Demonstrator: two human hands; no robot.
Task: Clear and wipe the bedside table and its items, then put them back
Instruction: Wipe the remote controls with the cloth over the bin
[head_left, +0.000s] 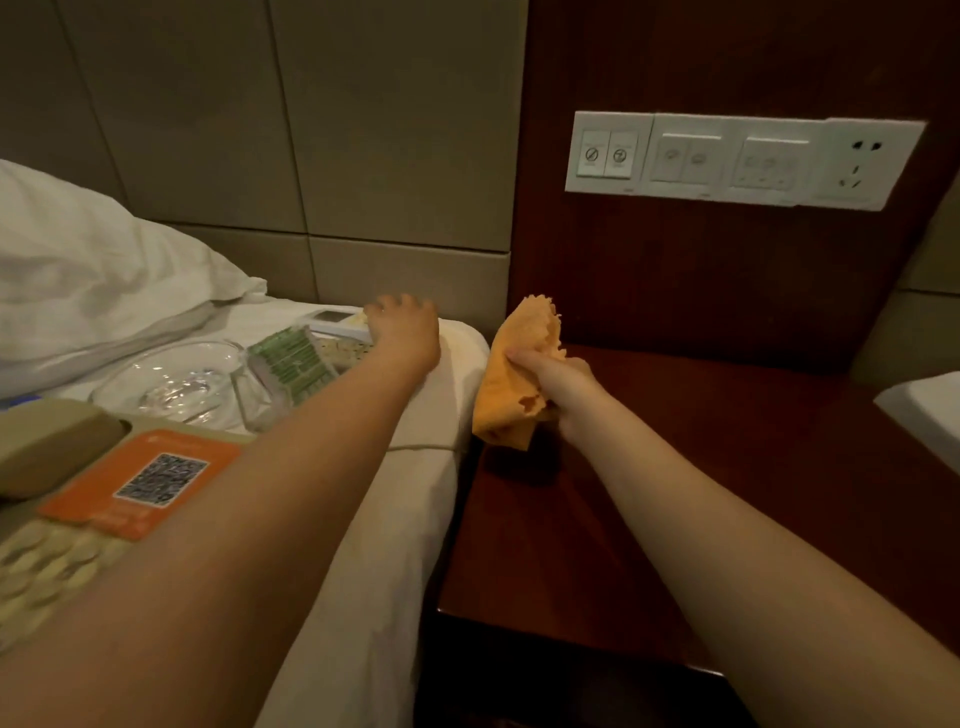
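The dark wooden bedside table (649, 493) fills the right half of the view, its top bare. My right hand (563, 387) is shut on a crumpled orange cloth (519, 374), held just above the table's left rear corner. My left hand (408, 330) reaches across the bed and rests on a white remote control (337, 318); its fingers are hidden, so the grip is unclear. On the bed beside it lie a glass ashtray (171, 382), a clear stand with a green card (291, 364), and a beige telephone (62, 499) with an orange QR sticker (150, 480).
A white pillow (88, 275) lies at the bed's head. A row of white wall switches and a socket (737, 158) sits on the wooden panel behind the table. The white corner of a second bed (924, 410) shows at the right edge. A thin cord (426, 448) crosses the mattress edge.
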